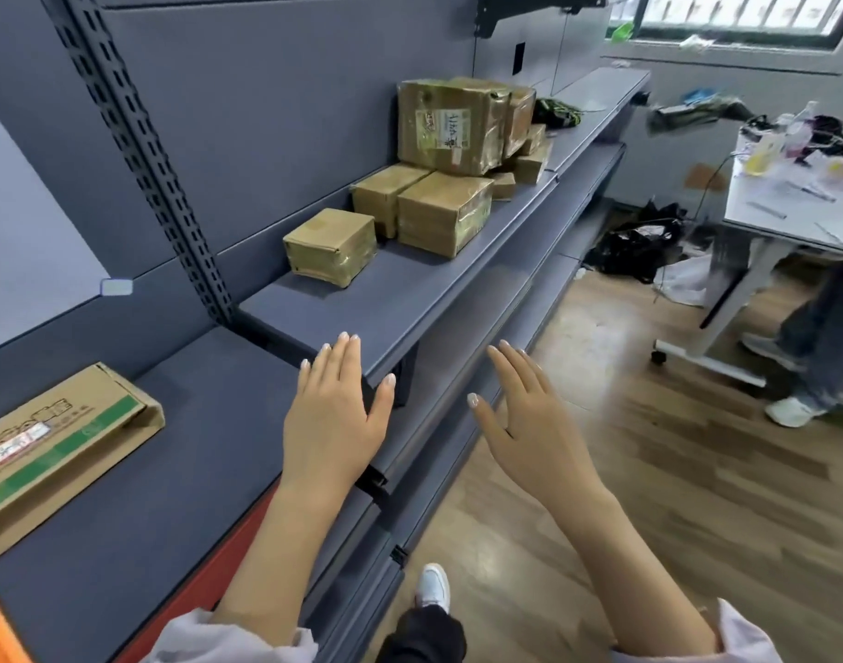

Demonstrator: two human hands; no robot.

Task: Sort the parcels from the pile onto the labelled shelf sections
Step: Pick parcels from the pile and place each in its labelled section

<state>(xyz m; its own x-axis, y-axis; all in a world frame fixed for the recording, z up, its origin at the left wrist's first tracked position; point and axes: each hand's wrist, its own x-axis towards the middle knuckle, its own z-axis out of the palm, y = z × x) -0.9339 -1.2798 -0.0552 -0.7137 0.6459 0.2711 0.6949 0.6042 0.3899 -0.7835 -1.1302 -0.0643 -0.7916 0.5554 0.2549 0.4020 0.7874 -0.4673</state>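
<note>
This looks like a small parcel stockroom set up in an office-type room. Long grey metal shelving [410,299] hung on a slotted upright [137,150] runs along the wall and carries taped brown cardboard parcels [438,212], some with shipping labels. Opposite stands a white counter [793,217] strewn with papers and bottles, on a wood-pattern floor [649,447] below a barred window [745,12].

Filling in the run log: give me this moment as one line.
left hand: open, empty | right hand: open, empty | taped brown cardboard parcels: piled on grey metal shelf

Matt metal shelf [395,299], glossy taped cardboard parcels [446,217]
</note>
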